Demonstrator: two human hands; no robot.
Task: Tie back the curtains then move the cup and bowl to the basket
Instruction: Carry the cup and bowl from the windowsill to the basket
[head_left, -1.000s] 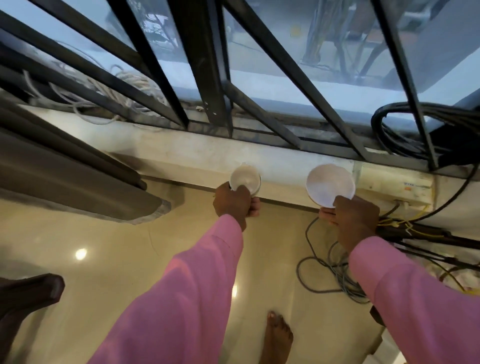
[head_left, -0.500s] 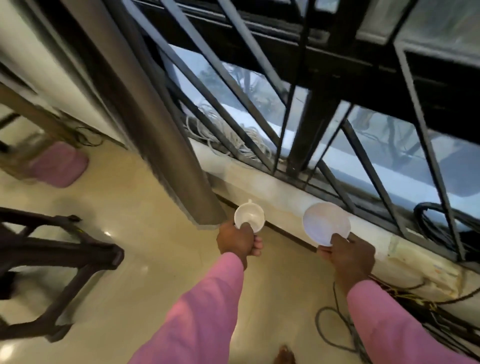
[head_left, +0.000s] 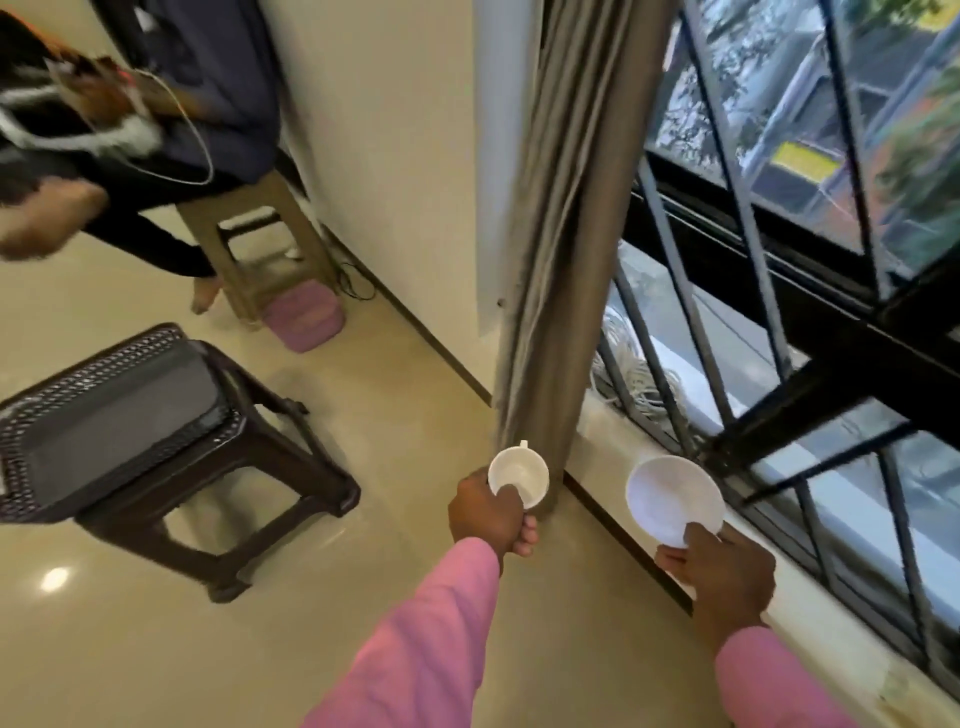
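My left hand (head_left: 488, 514) grips a small white cup (head_left: 519, 472) by its near rim, mouth facing up, handle pointing away from me. My right hand (head_left: 719, 571) pinches the near edge of a white bowl (head_left: 672, 496), held out over the window ledge. A grey-brown curtain (head_left: 561, 234) hangs gathered in a narrow column just beyond the cup, reaching down to the floor. No basket shows in this view.
A dark plastic stool (head_left: 156, 431) stands on the beige floor to the left. Farther back are a tan stool (head_left: 260, 244), a purple box (head_left: 304, 322) and a seated person (head_left: 78, 130). A black window grille (head_left: 779, 312) and the ledge (head_left: 779, 597) run along the right.
My view has swung left and up from the window ledge toward the room. The curtain, stools and seated person have come into sight. Both hands still hold the cup and bowl.
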